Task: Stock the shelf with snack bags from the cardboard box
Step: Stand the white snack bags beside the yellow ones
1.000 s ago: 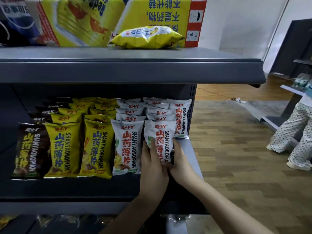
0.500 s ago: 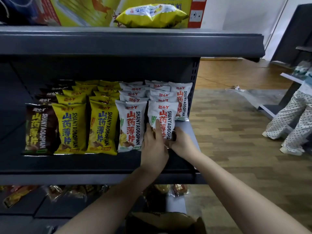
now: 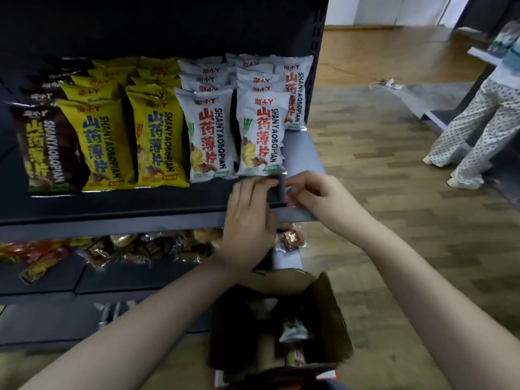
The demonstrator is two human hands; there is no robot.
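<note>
Cardboard box [image 3: 318,313] at 6 o'clock on the floor, flaps open, a few snack packets visible inside. Above it, both forearms reach toward 12. Left hand [image 3: 249,220] lies over the shelf's [image 3: 112,220] front edge, fingers extended and relaxed, holding nothing, tips just below the front white snack bag [image 3: 260,133]. Right hand [image 3: 315,192] at 1 o'clock of the left, fingers loosely curled at the shelf corner; cannot tell whether they pinch anything. White bag stands upright, rightmost front row. At its 9 o'clock: another white bag [image 3: 209,136], two yellow bags [image 3: 156,142], a brown one [image 3: 45,150]. Far 2 o'clock, a person's spotted trousers [image 3: 475,130].
</note>
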